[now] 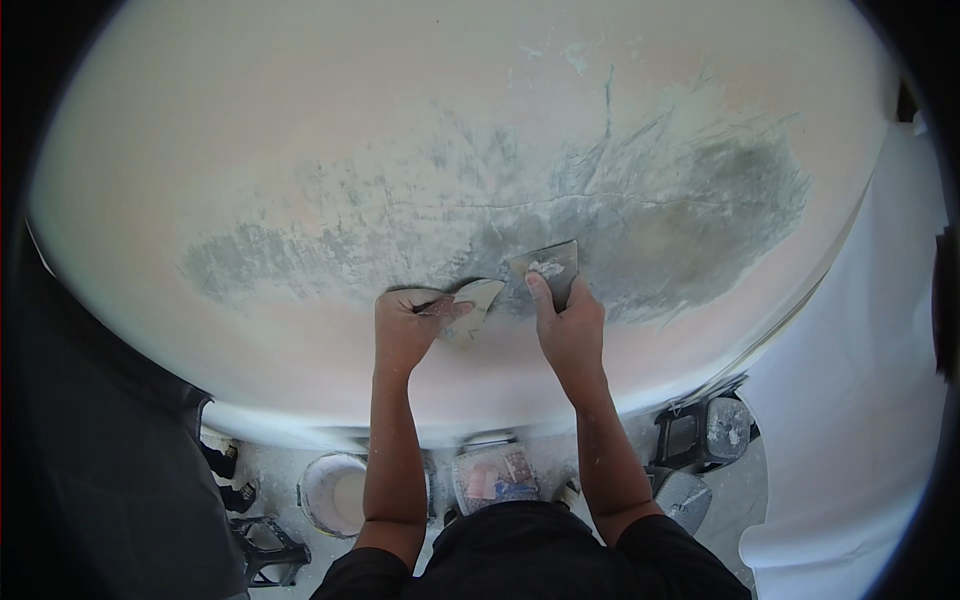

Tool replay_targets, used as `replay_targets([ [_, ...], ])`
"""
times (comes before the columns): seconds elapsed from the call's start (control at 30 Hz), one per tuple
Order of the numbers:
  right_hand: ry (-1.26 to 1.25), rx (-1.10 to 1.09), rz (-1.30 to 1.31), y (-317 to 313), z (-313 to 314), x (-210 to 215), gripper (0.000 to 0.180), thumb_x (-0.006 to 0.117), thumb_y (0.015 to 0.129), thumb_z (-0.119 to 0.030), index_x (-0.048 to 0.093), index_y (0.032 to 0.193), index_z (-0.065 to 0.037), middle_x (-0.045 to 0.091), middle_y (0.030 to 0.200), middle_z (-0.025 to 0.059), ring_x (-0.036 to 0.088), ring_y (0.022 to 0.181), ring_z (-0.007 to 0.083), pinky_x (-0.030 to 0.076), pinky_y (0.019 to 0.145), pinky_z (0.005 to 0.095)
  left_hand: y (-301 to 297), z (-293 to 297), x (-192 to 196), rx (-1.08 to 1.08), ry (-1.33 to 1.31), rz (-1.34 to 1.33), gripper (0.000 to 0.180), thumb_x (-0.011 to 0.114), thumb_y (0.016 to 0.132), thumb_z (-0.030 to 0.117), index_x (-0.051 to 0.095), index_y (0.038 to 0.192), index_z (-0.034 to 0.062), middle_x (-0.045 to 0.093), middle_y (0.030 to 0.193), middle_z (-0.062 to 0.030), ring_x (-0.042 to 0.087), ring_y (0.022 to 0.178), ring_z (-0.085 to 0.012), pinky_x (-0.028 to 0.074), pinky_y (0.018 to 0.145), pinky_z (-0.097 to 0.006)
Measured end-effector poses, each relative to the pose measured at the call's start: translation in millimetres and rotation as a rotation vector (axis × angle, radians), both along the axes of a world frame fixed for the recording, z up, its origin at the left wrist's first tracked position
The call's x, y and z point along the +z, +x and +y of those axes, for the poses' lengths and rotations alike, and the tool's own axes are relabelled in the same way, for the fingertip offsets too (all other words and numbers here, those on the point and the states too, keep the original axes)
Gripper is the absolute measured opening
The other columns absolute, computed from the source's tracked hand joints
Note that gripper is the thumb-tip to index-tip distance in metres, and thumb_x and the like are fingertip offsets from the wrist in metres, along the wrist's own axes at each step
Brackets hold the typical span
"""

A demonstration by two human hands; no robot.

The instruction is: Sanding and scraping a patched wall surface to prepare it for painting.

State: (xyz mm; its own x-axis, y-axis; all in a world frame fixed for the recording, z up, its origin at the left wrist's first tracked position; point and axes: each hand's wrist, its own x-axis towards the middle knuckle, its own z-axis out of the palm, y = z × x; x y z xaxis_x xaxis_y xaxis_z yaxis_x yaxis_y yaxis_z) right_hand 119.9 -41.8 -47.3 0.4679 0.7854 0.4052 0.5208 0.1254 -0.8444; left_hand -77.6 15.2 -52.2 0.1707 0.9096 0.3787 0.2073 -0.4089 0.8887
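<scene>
A large curved panel point(280, 120), pale pink and cream, spreads in front of me. Across its middle runs a rough patch of grey filler point(735, 195), streaked with white and crossed by a thin crack-like line. My left hand point(405, 325) is closed on a cream, flat spreader point(487, 293) just below the patch. To its right, my right hand point(573, 330) grips a grey, flat scraper point(562, 258), thumb on its face, with a white lump of putty point(545, 268) on it. The tools' upper corners are close together, slightly apart. Whether either edge touches the panel, I cannot tell.
Below the panel's near edge stand a round bucket point(306, 488) with pale contents and a dusty stool point(470, 492) bearing small items. More stools point(728, 432) are at the right. White sheeting point(850, 400) hangs right, dark cloth point(120, 420) left. Another person's feet point(238, 494) show lower left.
</scene>
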Motion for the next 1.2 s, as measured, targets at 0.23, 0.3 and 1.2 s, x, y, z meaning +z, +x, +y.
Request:
replay_targets([
  [0.23,0.146,0.029,0.042,-2.9,6.6,-7.9,0.039,0.073,0.093,-0.031,0.061,0.089,0.006,0.066,0.07,0.0208,0.066,0.061,0.0287,0.051,0.059,0.0385,3.0,0.4,-1.1,0.017,-0.01,-0.053,0.04,0.086,0.074,0.002,0.051,0.056,0.0024,0.044,0.057,0.0078,0.039,0.058,-0.0025,0.035,0.051,-0.023],
  [0.3,0.131,0.023,0.033,-3.7,6.2,-4.7,0.039,0.073,0.093,-0.031,0.061,0.09,0.006,0.066,0.07,0.0204,0.066,0.061,0.0277,0.051,0.059,0.0384,-1.0,6.6,-10.4,0.021,0.009,-0.022,0.019,0.086,0.075,0.008,0.077,0.085,-0.0053,0.068,0.063,-0.0026,0.054,0.057,-0.0042,0.045,0.054,-0.023],
  [1.2,0.04,0.031,0.01,1.1,4.3,-4.5,0.041,0.074,0.092,-0.032,0.06,0.089,0.006,0.066,0.07,0.0221,0.067,0.061,0.0313,0.051,0.058,0.039,-0.4,5.1,-6.8,-0.005,0.015,-0.013,0.018,0.086,0.074,0.005,0.077,0.085,-0.0052,0.068,0.064,-0.0015,0.053,0.059,-0.0038,0.044,0.055,-0.023],
])
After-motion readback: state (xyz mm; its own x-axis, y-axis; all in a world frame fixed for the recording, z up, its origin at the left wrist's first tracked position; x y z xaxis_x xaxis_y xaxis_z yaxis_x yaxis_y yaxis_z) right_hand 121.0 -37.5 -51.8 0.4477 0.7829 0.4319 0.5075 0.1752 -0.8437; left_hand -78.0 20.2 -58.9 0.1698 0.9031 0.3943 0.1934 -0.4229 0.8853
